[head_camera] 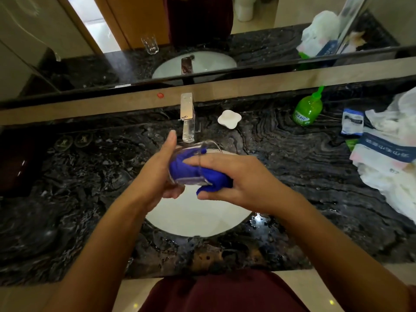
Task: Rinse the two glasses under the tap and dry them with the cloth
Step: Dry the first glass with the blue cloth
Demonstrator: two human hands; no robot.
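Table (292,176) is glossy dark veined marble, tap (188,118) shiny chrome metal, glass (191,154) clear and smooth, blue cloth (216,183) fuzzy microfiber-looking.

Sink (198,221): set in bench (315,176), centre.
Tap (188,118): behind sink.
Soap dish (229,119): right of tap.
Soap bottle (308,109): further right.
Glass (191,163): over sink, cloth (186,167) inside.

Left hand (162,174) cupping tilted glass (191,163), right hand (234,179) pushing blue cloth (202,174) inside, over sink (198,219)
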